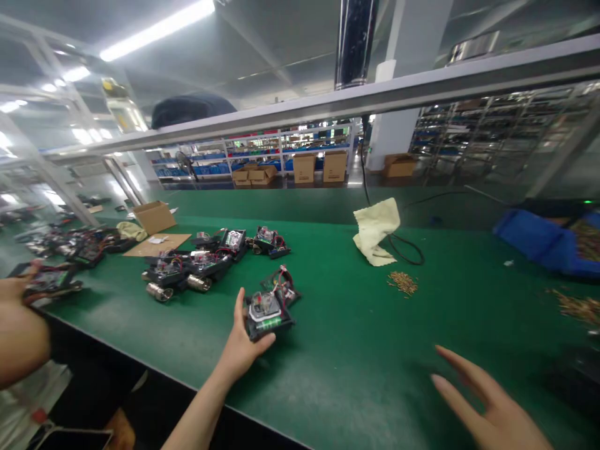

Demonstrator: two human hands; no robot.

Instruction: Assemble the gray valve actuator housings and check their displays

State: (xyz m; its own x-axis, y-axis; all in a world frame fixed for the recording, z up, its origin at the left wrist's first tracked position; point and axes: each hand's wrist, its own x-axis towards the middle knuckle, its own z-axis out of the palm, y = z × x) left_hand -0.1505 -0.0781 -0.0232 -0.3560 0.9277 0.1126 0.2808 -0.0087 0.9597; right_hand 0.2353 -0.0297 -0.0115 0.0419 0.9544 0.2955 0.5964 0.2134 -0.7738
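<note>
My left hand (242,347) grips a small black electronic assembly (268,312) with a clear cover, a green part and red wires; it rests on the green table (347,350). My right hand (487,406) hovers above the table at the lower right, fingers stretched out and apart, holding nothing. Several similar black assemblies (201,262) with metal cylinders lie in a cluster to the left of the held one.
Another person's arm (19,331) at the far left holds an assembly (47,281). A yellow cloth (375,231), a black cable (407,250) and a heap of small brass parts (402,282) lie beyond. A blue bin (544,240) stands at the right, a cardboard box (154,216) at back left.
</note>
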